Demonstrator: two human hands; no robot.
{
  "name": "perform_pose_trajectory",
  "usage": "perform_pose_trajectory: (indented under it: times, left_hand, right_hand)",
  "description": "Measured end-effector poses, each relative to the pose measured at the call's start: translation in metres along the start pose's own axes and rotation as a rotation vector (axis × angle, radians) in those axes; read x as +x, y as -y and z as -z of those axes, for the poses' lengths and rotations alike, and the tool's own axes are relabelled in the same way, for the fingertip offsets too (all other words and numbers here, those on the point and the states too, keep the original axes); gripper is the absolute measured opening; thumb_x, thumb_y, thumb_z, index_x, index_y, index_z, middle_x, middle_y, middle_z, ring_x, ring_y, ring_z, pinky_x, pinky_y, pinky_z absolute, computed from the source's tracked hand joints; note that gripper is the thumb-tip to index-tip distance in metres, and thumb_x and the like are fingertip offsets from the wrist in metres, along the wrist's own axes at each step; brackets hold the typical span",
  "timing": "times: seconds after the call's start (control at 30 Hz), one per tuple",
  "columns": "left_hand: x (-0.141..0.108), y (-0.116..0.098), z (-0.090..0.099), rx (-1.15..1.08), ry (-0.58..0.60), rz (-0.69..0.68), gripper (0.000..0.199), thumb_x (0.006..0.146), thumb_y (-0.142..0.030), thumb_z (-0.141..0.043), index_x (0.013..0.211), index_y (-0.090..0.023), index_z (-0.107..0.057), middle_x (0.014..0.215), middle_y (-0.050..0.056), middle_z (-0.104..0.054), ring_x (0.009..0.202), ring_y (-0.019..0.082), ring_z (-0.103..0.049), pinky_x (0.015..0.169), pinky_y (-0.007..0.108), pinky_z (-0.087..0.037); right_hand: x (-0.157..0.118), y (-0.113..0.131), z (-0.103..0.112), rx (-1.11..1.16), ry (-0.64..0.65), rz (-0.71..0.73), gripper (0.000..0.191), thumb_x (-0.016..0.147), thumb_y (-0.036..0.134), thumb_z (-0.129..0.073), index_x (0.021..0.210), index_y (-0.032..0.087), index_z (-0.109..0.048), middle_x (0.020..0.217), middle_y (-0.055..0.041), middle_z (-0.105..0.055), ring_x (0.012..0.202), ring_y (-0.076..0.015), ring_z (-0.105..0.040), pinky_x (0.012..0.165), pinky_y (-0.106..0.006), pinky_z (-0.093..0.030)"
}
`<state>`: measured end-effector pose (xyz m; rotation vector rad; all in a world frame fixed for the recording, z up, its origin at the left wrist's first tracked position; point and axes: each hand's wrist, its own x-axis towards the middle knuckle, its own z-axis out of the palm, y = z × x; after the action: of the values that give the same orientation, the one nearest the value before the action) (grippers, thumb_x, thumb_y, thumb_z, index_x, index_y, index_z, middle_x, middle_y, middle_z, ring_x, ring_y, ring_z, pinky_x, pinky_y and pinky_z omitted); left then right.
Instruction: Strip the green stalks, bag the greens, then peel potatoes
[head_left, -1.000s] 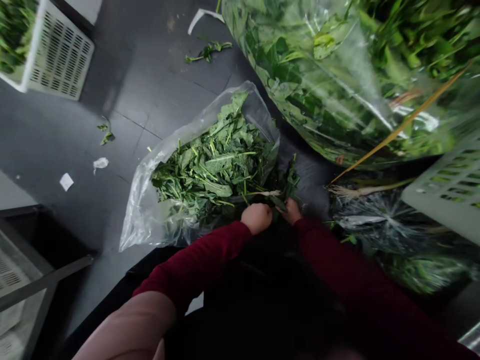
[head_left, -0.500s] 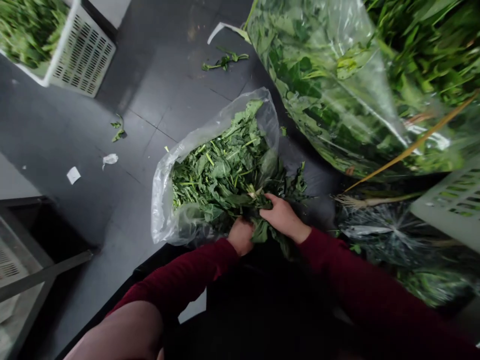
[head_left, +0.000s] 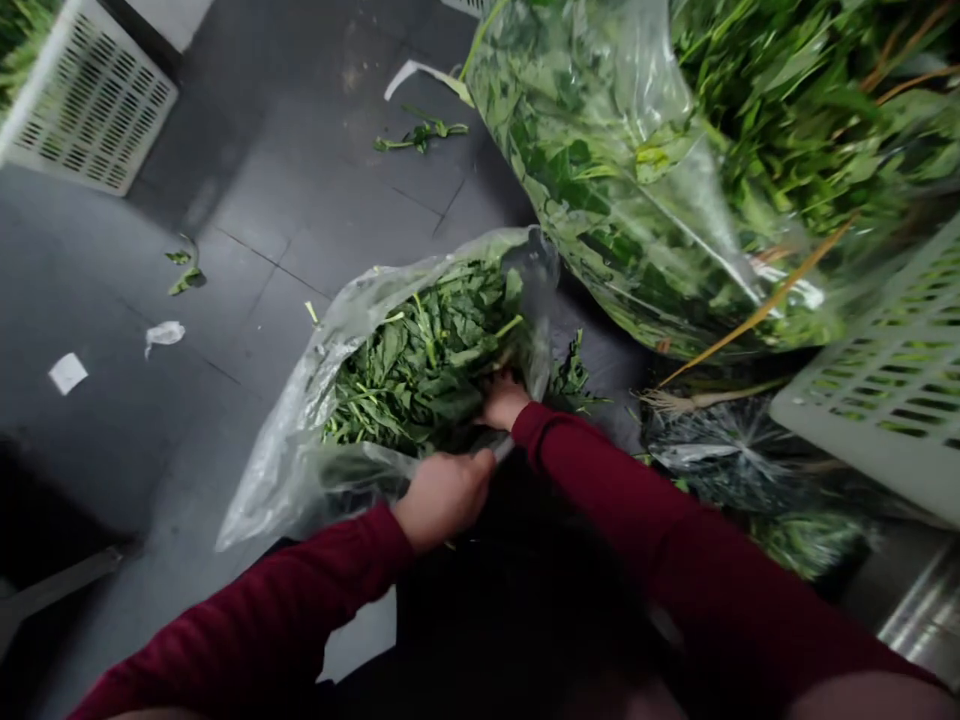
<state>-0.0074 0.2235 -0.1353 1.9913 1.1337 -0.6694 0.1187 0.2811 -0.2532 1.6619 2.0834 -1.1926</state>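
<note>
Left hand: thumb and fingers pinching the near rim of a clear, crumpled plastic bag.
Right hand: inside that bag, fingertips buried in a heap of dark green, stemmy leaves; its grip cannot be told.
Bag's progress: seemingly well filled; mouth open, not yet fastened.
Outside it: a dark green leafy sprig, just beside, unbagged.
Right side: a white slotted plastic crate, green showing through; beyond, a large, bulging clear bag of brighter greens.
Far left: another white slotted crate, holding greens.
</note>
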Motion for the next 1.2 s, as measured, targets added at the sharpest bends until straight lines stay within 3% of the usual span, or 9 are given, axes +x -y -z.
perform_pose_trajectory:
  times: [0.1,0.17,0.3,0.43,0.63,0.73,0.83,1.0,1.2]
  left_hand:
    - [0.01,0.027,0.033,0.027,-0.17,0.22,0.021,0.089,-0.028,-0.039,0.095,-0.018,-0.057,0.075,0.007,-0.066,0.072,0.022,-0.066,0.067,0.029,-0.047]
    - [0.017,0.044,0.05,-0.003,-0.322,0.341,0.02,0.089,-0.029,-0.041,0.095,-0.018,-0.056,0.073,0.005,-0.063,0.072,0.02,-0.064,0.066,0.027,-0.045]
    - [0.02,0.073,0.07,-0.098,-0.567,0.476,0.017,0.085,-0.031,-0.046,0.091,-0.018,-0.056,0.069,0.001,-0.058,0.069,0.017,-0.061,0.066,0.025,-0.044]
    - [0.02,0.105,0.082,-0.135,-0.764,0.548,0.016,0.082,-0.031,-0.051,0.087,-0.017,-0.055,0.067,-0.002,-0.054,0.066,0.014,-0.056,0.067,0.025,-0.044]
    - [0.032,0.142,0.107,-0.169,-0.89,0.668,0.017,0.08,-0.032,-0.052,0.086,-0.016,-0.055,0.077,-0.004,-0.056,0.076,0.012,-0.055,0.074,0.029,-0.042]
    - [0.036,0.152,0.114,-0.166,-0.866,0.689,0.023,0.084,-0.036,-0.05,0.094,-0.017,-0.055,0.085,-0.006,-0.059,0.088,0.013,-0.057,0.078,0.03,-0.041]
    - [0.04,0.16,0.112,-0.134,-0.799,0.726,0.026,0.085,-0.037,-0.05,0.096,-0.014,-0.057,0.087,-0.003,-0.062,0.088,0.014,-0.057,0.082,0.032,-0.042]
    - [0.044,0.139,0.095,-0.036,-0.656,0.68,0.029,0.081,-0.039,-0.058,0.096,-0.014,-0.062,0.082,0.002,-0.064,0.073,0.015,-0.056,0.076,0.033,-0.049]
    - [0.039,0.025,0.035,0.196,-0.843,0.075,0.044,0.083,-0.029,-0.054,0.125,-0.015,-0.051,0.127,0.015,-0.05,0.118,0.03,-0.047,0.095,0.048,-0.04]
  right_hand:
    - [-0.017,-0.008,0.027,0.035,-0.008,0.114,0.041,0.072,0.033,-0.072,0.109,0.018,-0.065,0.111,-0.0143,-0.063,0.108,-0.0333,-0.054,0.091,-0.046,-0.042]
    - [-0.027,-0.033,0.041,0.172,-0.19,0.19,0.036,0.085,0.035,-0.057,0.118,0.022,-0.059,0.106,-0.008,-0.064,0.1,-0.0242,-0.058,0.09,-0.038,-0.043]
    - [-0.03,-0.109,0.031,0.302,-0.619,-0.188,0.042,0.095,0.034,-0.035,0.13,0.015,-0.049,0.116,-0.0135,-0.058,0.106,-0.0221,-0.053,0.096,-0.036,-0.039]
    - [-0.015,-0.136,-0.022,0.195,-0.346,-0.506,0.108,0.068,0.058,-0.071,0.149,0.01,-0.017,0.149,-0.0292,-0.018,0.133,-0.0446,-0.023,0.101,-0.058,-0.03]
    - [-0.002,-0.074,-0.088,-0.046,-0.13,0.04,0.111,0.057,0.068,-0.074,0.147,0.024,-0.027,0.156,-0.0169,-0.006,0.139,-0.0463,0.004,0.1,-0.074,-0.006]
    - [-0.018,-0.057,-0.116,-0.126,-0.059,0.262,0.108,0.053,0.06,-0.08,0.144,0.024,-0.035,0.155,-0.0179,-0.011,0.139,-0.0449,0.003,0.101,-0.074,-0.002]
    - [-0.045,-0.066,-0.14,-0.211,0.0,0.437,0.075,0.07,0.036,-0.078,0.137,0.028,-0.045,0.152,-0.0144,-0.026,0.139,-0.0388,-0.016,0.104,-0.068,-0.012]
    - [-0.083,-0.128,-0.139,-0.28,0.083,0.465,0.033,0.088,0.01,-0.046,0.115,0.02,-0.061,0.132,-0.0162,-0.051,0.109,-0.0272,-0.054,0.086,-0.044,-0.047]
    - [-0.12,-0.192,-0.08,-0.091,-0.295,0.039,0.055,0.077,0.004,-0.044,0.132,0.012,-0.046,0.133,-0.0164,-0.047,0.123,-0.0257,-0.044,0.102,-0.038,-0.041]
